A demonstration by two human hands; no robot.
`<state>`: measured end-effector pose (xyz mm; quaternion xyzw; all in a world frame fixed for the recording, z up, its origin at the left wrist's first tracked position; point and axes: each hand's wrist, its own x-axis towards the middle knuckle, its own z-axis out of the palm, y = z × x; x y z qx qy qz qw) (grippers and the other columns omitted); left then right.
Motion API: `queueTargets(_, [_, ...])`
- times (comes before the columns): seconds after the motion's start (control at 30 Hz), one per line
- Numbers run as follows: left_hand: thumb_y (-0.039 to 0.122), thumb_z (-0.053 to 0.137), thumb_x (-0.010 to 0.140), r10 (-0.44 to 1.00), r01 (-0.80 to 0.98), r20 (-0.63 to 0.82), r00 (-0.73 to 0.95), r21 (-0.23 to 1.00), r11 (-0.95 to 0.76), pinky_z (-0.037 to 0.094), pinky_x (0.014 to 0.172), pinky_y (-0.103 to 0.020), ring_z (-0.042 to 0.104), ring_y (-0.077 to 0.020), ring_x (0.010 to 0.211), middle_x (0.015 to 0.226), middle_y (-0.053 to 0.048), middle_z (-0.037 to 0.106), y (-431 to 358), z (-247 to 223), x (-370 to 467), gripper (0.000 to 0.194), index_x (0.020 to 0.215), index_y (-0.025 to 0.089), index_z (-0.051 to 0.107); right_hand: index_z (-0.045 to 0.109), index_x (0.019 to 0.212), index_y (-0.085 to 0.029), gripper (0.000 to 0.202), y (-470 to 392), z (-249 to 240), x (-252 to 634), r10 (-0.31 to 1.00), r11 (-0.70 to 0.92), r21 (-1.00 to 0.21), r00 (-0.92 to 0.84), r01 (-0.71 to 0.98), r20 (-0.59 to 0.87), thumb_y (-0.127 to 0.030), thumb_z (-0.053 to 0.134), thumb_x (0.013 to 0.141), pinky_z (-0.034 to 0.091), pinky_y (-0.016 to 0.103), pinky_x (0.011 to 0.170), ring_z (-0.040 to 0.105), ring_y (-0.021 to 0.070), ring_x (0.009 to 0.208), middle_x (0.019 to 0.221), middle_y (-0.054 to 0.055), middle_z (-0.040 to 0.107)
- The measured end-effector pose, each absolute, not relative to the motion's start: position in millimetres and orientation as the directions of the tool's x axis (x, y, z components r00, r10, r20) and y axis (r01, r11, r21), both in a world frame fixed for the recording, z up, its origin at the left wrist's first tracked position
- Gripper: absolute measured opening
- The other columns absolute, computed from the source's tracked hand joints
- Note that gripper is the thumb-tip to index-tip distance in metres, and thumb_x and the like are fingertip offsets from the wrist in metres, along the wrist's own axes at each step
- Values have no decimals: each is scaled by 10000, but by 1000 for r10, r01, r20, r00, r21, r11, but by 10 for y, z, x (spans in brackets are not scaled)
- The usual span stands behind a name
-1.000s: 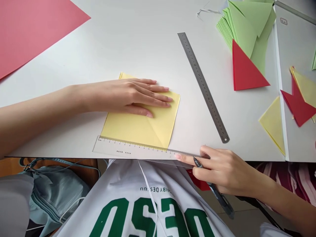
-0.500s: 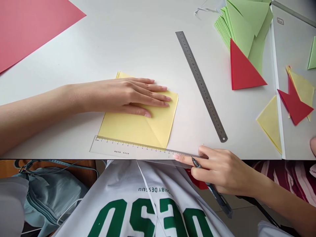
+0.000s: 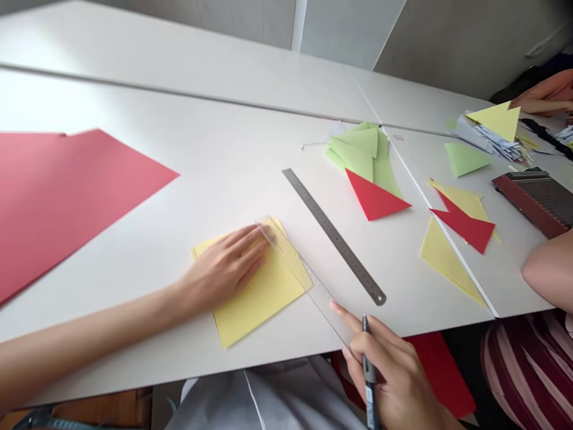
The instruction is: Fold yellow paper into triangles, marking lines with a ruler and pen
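My left hand [image 3: 224,266], fingers stretched and slightly blurred, lies flat on a square of folded yellow paper [image 3: 264,298]. Its fingertips are at the far end of a clear plastic ruler [image 3: 293,260], which lies slantwise over the paper's right side. My right hand [image 3: 389,364] grips the near end of this ruler at the table edge, index finger stretched along it. A black pen [image 3: 369,382] is tucked between the same hand's fingers, its tip upward. A steel ruler [image 3: 333,236] lies on the table to the right of the paper.
A large red sheet [image 3: 85,197] covers the left of the white table [image 3: 215,155]. Green papers [image 3: 358,149] and a folded red piece [image 3: 376,197] lie beyond the steel ruler. Yellow and red cut pieces [image 3: 470,224] lie across the table joint. Another person's arm [image 3: 548,269] rests at right.
The view has tilted up and turned. The clear ruler has moved from the paper's near edge to a slant across its right side. My left fingertips have come to the ruler's far end.
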<state>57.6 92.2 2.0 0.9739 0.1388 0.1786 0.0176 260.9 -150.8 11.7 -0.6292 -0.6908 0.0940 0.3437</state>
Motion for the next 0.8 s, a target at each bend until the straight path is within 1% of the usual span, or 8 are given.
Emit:
queueTargets(0.1, [219, 394, 989, 286, 310, 386, 877, 1, -951, 573, 938, -447, 607, -304, 1176, 1232, -172, 646, 821, 36, 567, 327, 1206, 99, 607, 585, 977, -198, 396, -1393, 45, 2497, 936, 166, -498, 24, 851, 352, 33, 365, 742, 364, 259, 492, 435, 150, 548, 656, 5, 592])
queueTargets(0.17, [197, 392, 984, 298, 336, 395, 869, -29, -941, 615, 812, -399, 659, -273, 1054, 1120, -142, 678, 787, 63, 571, 276, 1136, 133, 614, 588, 1123, -155, 537, -1358, 24, 2473, 948, 165, -465, -10, 870, 318, 45, 340, 690, 345, 250, 475, 434, 147, 550, 622, -5, 533])
queueTargets(0.3, [179, 398, 967, 340, 393, 390, 856, -63, -917, 599, 580, -344, 684, -257, 896, 1098, -157, 660, 777, 95, 601, 240, 1124, 119, 569, 599, 1061, -146, 504, -1372, -16, 2466, 959, 195, -437, -75, 878, 275, 46, 334, 677, 308, 249, 456, 436, 131, 556, 657, -4, 542])
queueTargets(0.37, [180, 424, 953, 343, 399, 386, 856, -73, -914, 610, 617, -373, 674, -289, 979, 1203, -182, 634, 787, 87, 611, 321, 1253, 96, 503, 608, 1001, -154, 433, -1379, -32, 2460, 954, 201, -413, -83, 888, 287, 33, 353, 705, 297, 258, 448, 429, 131, 554, 693, 6, 578])
queueTargets(0.5, [184, 438, 941, 249, 308, 363, 898, -115, -944, 590, 900, -428, 508, -318, 1301, 1409, -134, 532, 820, 52, 590, 499, 1431, 119, 369, 631, 996, -160, 359, -1375, -44, 2455, 947, 180, -368, -59, 912, 317, -6, 398, 771, 310, 245, 428, 434, 123, 537, 714, 19, 622])
queueTargets(0.6, [204, 435, 948, 211, 278, 353, 912, -150, -949, 540, 1003, -422, 459, -305, 1349, 1444, -124, 491, 840, 37, 571, 488, 1424, 98, 404, 635, 854, -190, 268, -1381, -57, 2462, 943, 166, -351, -44, 922, 330, -29, 427, 805, 319, 223, 417, 442, 107, 527, 752, 31, 651])
queueTargets(0.67, [219, 429, 954, 203, 272, 348, 915, -161, -949, 520, 1029, -418, 455, -303, 1351, 1452, -119, 479, 844, 34, 573, 471, 1405, 83, 441, 612, 788, -188, 214, -1388, -75, 2466, 934, 172, -331, -47, 928, 353, -37, 461, 800, 329, 222, 413, 442, 102, 535, 906, 63, 698])
queueTargets(0.8, [239, 398, 977, 239, 306, 332, 912, -166, -937, 517, 1020, -400, 433, -291, 1368, 1482, -120, 440, 829, 22, 589, 455, 1410, 118, 460, 601, 861, -177, 188, -1392, -104, 2470, 914, 188, -349, -33, 918, 404, -43, 502, 773, 359, 224, 411, 449, 102, 543, 1108, 100, 702])
